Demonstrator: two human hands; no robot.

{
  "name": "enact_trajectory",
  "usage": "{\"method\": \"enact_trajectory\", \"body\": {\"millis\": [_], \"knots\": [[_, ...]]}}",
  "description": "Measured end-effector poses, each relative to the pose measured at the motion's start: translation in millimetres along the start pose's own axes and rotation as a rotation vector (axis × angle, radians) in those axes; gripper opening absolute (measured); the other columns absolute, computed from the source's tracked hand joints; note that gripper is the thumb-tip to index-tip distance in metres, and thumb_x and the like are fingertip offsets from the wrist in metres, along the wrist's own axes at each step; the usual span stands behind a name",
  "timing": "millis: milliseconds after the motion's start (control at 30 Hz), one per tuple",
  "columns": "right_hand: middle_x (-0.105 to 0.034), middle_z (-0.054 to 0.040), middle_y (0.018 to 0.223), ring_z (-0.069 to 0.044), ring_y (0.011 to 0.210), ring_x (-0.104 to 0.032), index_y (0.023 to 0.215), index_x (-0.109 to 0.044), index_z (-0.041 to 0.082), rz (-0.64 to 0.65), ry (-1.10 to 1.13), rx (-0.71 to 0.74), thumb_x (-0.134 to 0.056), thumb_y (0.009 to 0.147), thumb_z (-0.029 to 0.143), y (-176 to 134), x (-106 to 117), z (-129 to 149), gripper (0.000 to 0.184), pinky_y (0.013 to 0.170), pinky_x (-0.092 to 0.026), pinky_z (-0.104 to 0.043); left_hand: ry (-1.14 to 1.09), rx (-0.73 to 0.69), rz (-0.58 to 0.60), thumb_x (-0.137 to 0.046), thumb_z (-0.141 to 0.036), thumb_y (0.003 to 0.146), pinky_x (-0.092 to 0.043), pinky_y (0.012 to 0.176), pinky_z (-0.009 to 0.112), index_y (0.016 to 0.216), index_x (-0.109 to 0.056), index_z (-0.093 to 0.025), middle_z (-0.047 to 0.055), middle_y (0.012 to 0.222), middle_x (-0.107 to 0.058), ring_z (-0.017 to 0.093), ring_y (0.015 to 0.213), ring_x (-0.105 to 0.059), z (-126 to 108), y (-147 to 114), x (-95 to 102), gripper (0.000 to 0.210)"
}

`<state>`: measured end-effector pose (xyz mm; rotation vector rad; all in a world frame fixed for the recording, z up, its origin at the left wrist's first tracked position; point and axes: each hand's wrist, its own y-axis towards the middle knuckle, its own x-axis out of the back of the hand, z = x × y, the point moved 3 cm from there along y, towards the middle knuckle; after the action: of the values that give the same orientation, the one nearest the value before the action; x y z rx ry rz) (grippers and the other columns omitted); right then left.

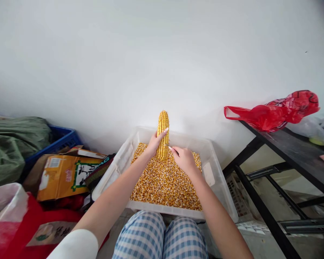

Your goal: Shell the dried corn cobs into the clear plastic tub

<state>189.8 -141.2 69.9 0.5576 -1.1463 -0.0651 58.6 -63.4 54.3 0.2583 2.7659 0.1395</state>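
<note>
An ear of corn [163, 120] with full rows of yellow kernels stands nearly upright over a clear plastic bin. My left hand [154, 143] is wrapped round it from the left, thumb across its front. On the other side, my right hand [184, 159] is closed, its fingertips at the ear's lower right side. A small pale tip shows at those fingers; whether it is a nail or a thin tool I cannot tell. Loose corn kernels [164, 187] lie thick in the bin [167, 208] below both hands.
A white wall [156, 57] rises behind the bin. To the left are a blue crate [62, 141], an orange carton [62, 176] and a red-and-white sack [13, 216]. At right, a red plastic bag [280, 111] lies on a black-framed table [294, 151]. My knees [162, 237] touch the near side.
</note>
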Motion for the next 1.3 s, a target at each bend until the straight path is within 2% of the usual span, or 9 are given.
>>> {"method": "enact_trajectory", "body": {"millis": [233, 467, 733, 900, 1133, 1300], "knots": [[-0.066, -0.0055, 0.067, -0.014, 0.055, -0.053, 0.077, -0.067, 0.019, 0.02, 0.018, 0.007, -0.037, 0.093, 0.033, 0.5, -0.6, 0.3, 0.037, 0.054, -0.024, -0.026, 0.082, -0.061, -0.009, -0.063, -0.056, 0.07, -0.046, 0.054, 0.024, 0.1, -0.053, -0.017, 0.002, 0.07, -0.06, 0.013, 0.058, -0.057, -3.4, -2.4, 0.1, 0.05], [-0.067, -0.0067, 0.068, -0.014, 0.056, -0.054, 0.074, -0.066, 0.019, 0.016, -0.041, -0.052, -0.036, 0.093, 0.032, -2.1, -10.1, 2.0, 0.038, 0.055, -0.024, -0.027, 0.325, -0.207, -0.065, -0.064, -0.051, 0.07, -0.045, 0.07, 0.025, 0.102, -0.055, -0.017, 0.005, 0.094, -0.062, 0.017, 0.083, -0.057, -9.2, -5.8, -0.8, 0.047], [-0.068, -0.0087, 0.071, -0.017, 0.059, -0.057, 0.078, -0.067, 0.018, 0.088, -0.156, -0.036, -0.037, 0.093, 0.028, -4.9, -17.2, 6.2, 0.035, 0.056, -0.025, -0.028, 0.505, -0.246, -0.024, -0.062, -0.05, 0.072, -0.044, 0.07, 0.026, 0.099, -0.054, -0.017, 0.004, 0.089, -0.061, 0.019, 0.081, -0.056, -6.3, -9.7, -1.6, 0.044], [-0.068, -0.0106, 0.073, -0.018, 0.061, -0.058, 0.076, -0.067, 0.016, 0.17, -0.18, 0.015, -0.04, 0.09, 0.023, -5.1, -19.1, 4.3, 0.032, 0.056, -0.026, -0.028, 0.653, -0.2, 0.023, -0.068, -0.05, 0.065, -0.043, 0.067, 0.028, 0.09, -0.057, -0.019, 0.001, 0.076, -0.061, 0.02, 0.072, -0.056, 0.6, -10.3, -0.5, 0.042], [-0.065, -0.0048, 0.066, -0.013, 0.056, -0.053, 0.067, -0.064, 0.017, 0.177, 0.101, 0.056, -0.044, 0.09, 0.027, -1.5, -20.4, -13.2, 0.032, 0.057, -0.027, -0.025, 0.5, -0.097, 0.104, -0.064, -0.049, 0.07, -0.044, 0.069, 0.028, 0.101, -0.059, -0.016, 0.005, 0.088, -0.064, 0.02, 0.08, -0.059, 14.2, -2.9, 4.5, 0.046], [-0.06, -0.0023, 0.059, -0.012, 0.053, -0.047, 0.061, -0.06, 0.017, 0.18, 0.197, 0.085, -0.043, 0.089, 0.029, -1.3, -26.9, -21.3, 0.035, 0.056, -0.026, -0.024, 0.363, 0.006, 0.137, -0.064, -0.05, 0.068, -0.046, 0.069, 0.029, 0.104, -0.059, -0.014, 0.007, 0.092, -0.065, 0.022, 0.083, -0.06, 31.7, 1.9, 10.6, 0.051]]}}
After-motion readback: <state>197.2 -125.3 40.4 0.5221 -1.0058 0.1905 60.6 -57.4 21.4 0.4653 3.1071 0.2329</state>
